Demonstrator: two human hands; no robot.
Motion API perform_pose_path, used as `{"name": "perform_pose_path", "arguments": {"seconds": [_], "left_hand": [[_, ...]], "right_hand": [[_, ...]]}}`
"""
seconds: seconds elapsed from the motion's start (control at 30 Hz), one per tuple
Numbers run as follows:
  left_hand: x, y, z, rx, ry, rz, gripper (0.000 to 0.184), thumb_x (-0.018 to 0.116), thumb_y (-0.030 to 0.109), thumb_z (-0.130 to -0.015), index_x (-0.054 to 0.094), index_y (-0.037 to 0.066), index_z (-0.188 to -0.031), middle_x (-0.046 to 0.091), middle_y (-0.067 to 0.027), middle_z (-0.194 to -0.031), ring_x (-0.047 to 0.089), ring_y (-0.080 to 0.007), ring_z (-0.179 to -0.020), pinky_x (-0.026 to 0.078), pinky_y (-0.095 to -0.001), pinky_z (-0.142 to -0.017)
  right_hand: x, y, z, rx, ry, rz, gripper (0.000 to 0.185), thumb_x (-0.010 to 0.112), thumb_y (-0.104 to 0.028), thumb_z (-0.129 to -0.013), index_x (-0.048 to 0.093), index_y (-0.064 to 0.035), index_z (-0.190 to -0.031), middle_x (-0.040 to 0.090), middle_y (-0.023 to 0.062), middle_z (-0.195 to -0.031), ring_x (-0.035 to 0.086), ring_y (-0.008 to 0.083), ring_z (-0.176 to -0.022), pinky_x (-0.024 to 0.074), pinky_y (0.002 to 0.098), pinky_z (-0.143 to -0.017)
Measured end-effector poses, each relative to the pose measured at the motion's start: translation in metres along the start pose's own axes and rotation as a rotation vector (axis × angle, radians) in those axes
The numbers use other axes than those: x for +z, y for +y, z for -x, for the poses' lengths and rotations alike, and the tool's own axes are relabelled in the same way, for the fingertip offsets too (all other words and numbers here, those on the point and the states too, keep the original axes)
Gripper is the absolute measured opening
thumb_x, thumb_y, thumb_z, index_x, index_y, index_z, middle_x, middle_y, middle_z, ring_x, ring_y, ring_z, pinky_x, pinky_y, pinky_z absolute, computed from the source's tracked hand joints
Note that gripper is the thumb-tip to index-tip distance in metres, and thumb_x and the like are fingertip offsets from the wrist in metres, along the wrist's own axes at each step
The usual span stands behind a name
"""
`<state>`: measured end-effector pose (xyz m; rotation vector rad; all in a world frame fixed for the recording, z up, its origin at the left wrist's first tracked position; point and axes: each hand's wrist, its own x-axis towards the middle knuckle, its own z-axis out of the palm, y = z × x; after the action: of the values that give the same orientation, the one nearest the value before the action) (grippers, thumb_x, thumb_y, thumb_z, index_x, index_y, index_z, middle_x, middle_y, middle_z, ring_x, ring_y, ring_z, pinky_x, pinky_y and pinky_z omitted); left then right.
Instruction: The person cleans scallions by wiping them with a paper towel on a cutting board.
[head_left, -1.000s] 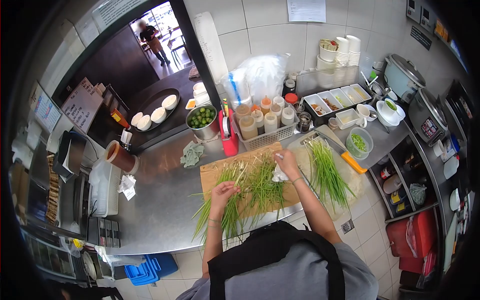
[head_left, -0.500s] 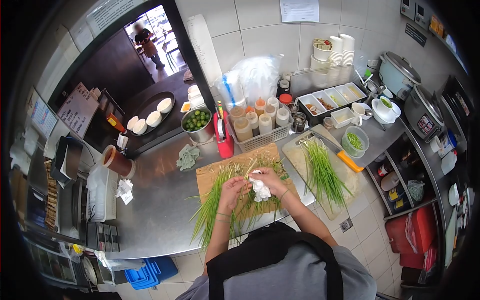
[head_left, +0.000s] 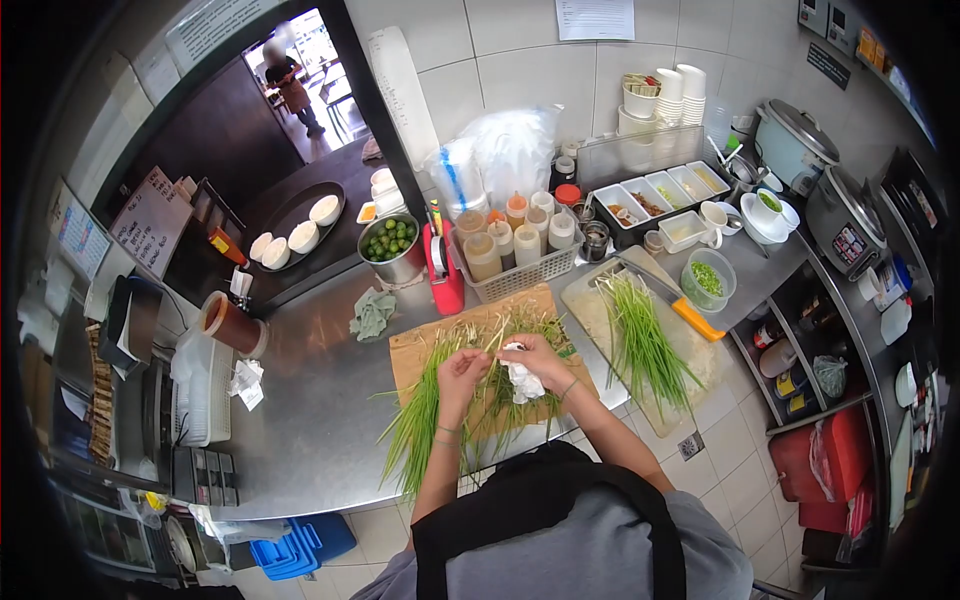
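Note:
My left hand (head_left: 463, 378) is closed, its fingertips pinched on a green onion stalk near the middle of the brown paper (head_left: 408, 352). Close to its right, my right hand (head_left: 535, 360) is closed round a crumpled white tissue (head_left: 524, 382), near the pale end of the stalk. Long green onions (head_left: 420, 425) lie on the paper at the left and hang over the counter's front edge. More thin greens lie beneath both hands. A trimmed bunch of green onions (head_left: 640, 340) rests on the cutting board (head_left: 680, 385) to the right.
A knife with an orange handle (head_left: 698, 318) lies on the board beside a tub of chopped greens (head_left: 705, 280). Behind the paper stand a basket of bottles (head_left: 515, 275), a red dispenser (head_left: 443, 275) and a bowl of limes (head_left: 392, 250). A person (head_left: 290, 88) stands beyond the window.
My right hand came left with the tissue from the paper's right side and met my left hand, which moved slightly right. In the last half second both hands barely shifted.

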<state>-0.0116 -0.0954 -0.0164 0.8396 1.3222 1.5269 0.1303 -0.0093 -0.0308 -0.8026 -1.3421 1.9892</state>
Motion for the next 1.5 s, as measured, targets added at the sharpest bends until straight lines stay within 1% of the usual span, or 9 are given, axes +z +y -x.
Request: {"name": "perform_pose_path", "arguments": {"seconds": [0.1, 0.3, 0.53, 0.63, 0.83, 0.93, 1.13, 1.33, 1.5], "left_hand": [[-0.017, -0.004, -0.006, 0.090, 0.027, -0.073, 0.012, 0.060, 0.009, -0.081, 0.059, -0.001, -0.088, 0.063, -0.0051, -0.079, 0.059, -0.0093, -0.072, 0.045, -0.0197, -0.065], [-0.028, 0.015, 0.000, 0.062, 0.084, -0.125, 0.010, 0.055, 0.010, -0.084, 0.051, 0.005, -0.092, 0.062, -0.0038, -0.079, 0.059, -0.0091, -0.073, 0.044, -0.0189, -0.058], [-0.001, -0.011, 0.002, 0.050, -0.007, 0.124, 0.031, 0.061, 0.000, -0.078, 0.038, 0.010, -0.096, 0.059, -0.0036, -0.081, 0.052, -0.0073, -0.075, 0.039, -0.0187, -0.064], [0.003, -0.012, 0.002, 0.089, -0.057, 0.035, 0.036, 0.063, -0.002, -0.075, 0.037, 0.009, -0.096, 0.059, -0.0039, -0.081, 0.051, -0.0079, -0.075, 0.038, -0.0194, -0.064], [0.007, -0.019, -0.005, 0.166, 0.006, -0.075, 0.034, 0.065, -0.003, -0.072, 0.039, 0.007, -0.091, 0.059, -0.0036, -0.079, 0.051, -0.0069, -0.073, 0.039, -0.0194, -0.067], [0.008, -0.017, -0.006, 0.203, 0.081, -0.032, 0.028, 0.067, -0.001, -0.072, 0.043, 0.005, -0.085, 0.059, -0.0030, -0.076, 0.049, -0.0055, -0.065, 0.040, -0.0179, -0.060], [0.010, 0.001, 0.001, 0.064, 0.084, 0.050, 0.016, 0.062, -0.001, -0.076, 0.057, -0.002, -0.091, 0.062, -0.0044, -0.078, 0.057, -0.0084, -0.072, 0.045, -0.0196, -0.070], [0.018, -0.011, -0.008, 0.042, 0.107, 0.086, 0.012, 0.061, -0.002, -0.077, 0.060, -0.003, -0.089, 0.063, -0.0051, -0.079, 0.057, -0.0078, -0.070, 0.045, -0.0185, -0.064], [0.021, -0.018, -0.010, 0.069, 0.063, 0.096, 0.010, 0.059, -0.003, -0.077, 0.060, -0.003, -0.087, 0.062, -0.0046, -0.077, 0.056, -0.0069, -0.067, 0.044, -0.0181, -0.060]], "right_hand": [[-0.006, 0.008, -0.001, 0.017, -0.021, 0.030, 0.011, 0.066, -0.010, -0.075, 0.061, -0.0028, -0.081, 0.060, 0.0005, -0.073, 0.054, 0.0053, -0.064, 0.0405, 0.0186, -0.056], [-0.010, 0.004, 0.002, 0.066, -0.004, -0.005, 0.014, 0.068, -0.011, -0.074, 0.062, -0.0021, -0.082, 0.060, 0.0004, -0.071, 0.053, 0.0054, -0.060, 0.0395, 0.0193, -0.052], [-0.002, -0.010, 0.003, 0.125, -0.046, -0.140, 0.014, 0.067, -0.010, -0.075, 0.061, -0.0029, -0.086, 0.061, 0.0012, -0.073, 0.055, 0.0075, -0.060, 0.0424, 0.0212, -0.051], [-0.004, -0.008, 0.000, 0.106, -0.047, -0.142, 0.014, 0.066, -0.009, -0.075, 0.062, -0.0028, -0.086, 0.061, 0.0014, -0.073, 0.055, 0.0074, -0.060, 0.0425, 0.0210, -0.051], [-0.004, -0.006, -0.001, 0.109, -0.050, -0.138, 0.014, 0.066, -0.008, -0.075, 0.062, -0.0023, -0.088, 0.061, 0.0021, -0.075, 0.055, 0.0075, -0.061, 0.0429, 0.0208, -0.053], [-0.006, -0.017, 0.004, 0.069, -0.016, -0.154, 0.014, 0.064, -0.006, -0.076, 0.061, -0.0013, -0.090, 0.062, 0.0041, -0.078, 0.057, 0.0086, -0.063, 0.0446, 0.0212, -0.054], [-0.016, -0.011, -0.002, -0.091, 0.136, -0.221, 0.015, 0.061, -0.005, -0.078, 0.059, 0.0008, -0.092, 0.063, 0.0069, -0.081, 0.059, 0.0109, -0.068, 0.0473, 0.0225, -0.060], [0.003, -0.001, 0.007, -0.054, 0.098, -0.496, 0.012, 0.060, -0.007, -0.080, 0.060, 0.0019, -0.089, 0.062, 0.0076, -0.089, 0.060, 0.0136, -0.080, 0.0475, 0.0253, -0.073], [0.009, 0.015, 0.002, -0.072, 0.164, -0.466, 0.014, 0.060, -0.004, -0.080, 0.058, 0.0021, -0.092, 0.062, 0.0091, -0.087, 0.061, 0.0156, -0.077, 0.0489, 0.0268, -0.073]]}}
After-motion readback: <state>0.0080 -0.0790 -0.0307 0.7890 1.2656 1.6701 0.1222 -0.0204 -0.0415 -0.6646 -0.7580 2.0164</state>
